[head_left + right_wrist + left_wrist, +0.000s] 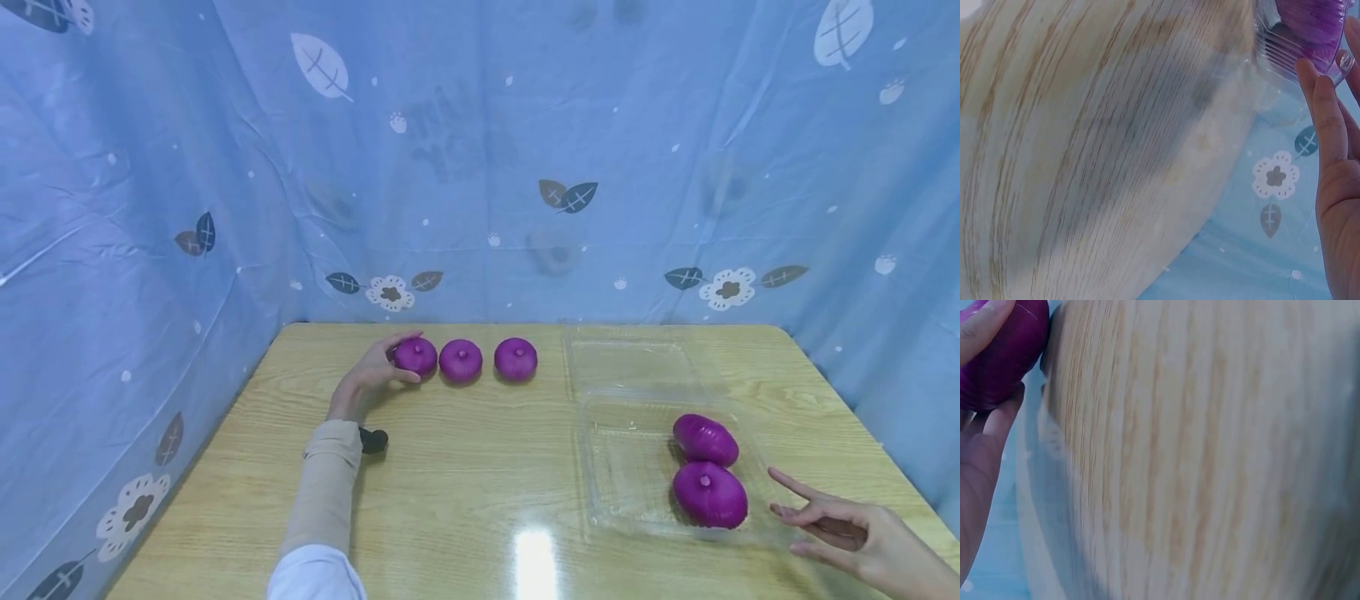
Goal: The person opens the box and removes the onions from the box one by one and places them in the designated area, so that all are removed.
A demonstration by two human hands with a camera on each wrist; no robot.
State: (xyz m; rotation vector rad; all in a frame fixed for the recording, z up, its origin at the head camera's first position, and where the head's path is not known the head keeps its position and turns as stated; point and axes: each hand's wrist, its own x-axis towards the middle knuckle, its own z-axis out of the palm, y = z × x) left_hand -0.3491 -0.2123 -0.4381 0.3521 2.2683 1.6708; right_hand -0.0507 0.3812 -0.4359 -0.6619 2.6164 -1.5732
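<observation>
At the back left of the table, my left hand (372, 367) grips the leftmost purple onion (416, 357), fingers behind it and thumb in front. The left wrist view shows the same onion (1013, 353) between thumb and fingers. Two more purple onions, a middle one (461, 362) and a right one (516, 359), stand in a row beside it. On the right, a clear plastic box (592, 479) lies with its lid open and holds a tilted onion (707, 440) and a nearer onion (711, 495). My right hand (862, 529) is just right of the box, fingers extended, holding nothing.
The clear lid (630, 362) lies flat behind the box on the wooden table (450, 500). A blue patterned curtain (480, 167) hangs round the back and sides. A black wrist device (372, 441) sits at my left sleeve.
</observation>
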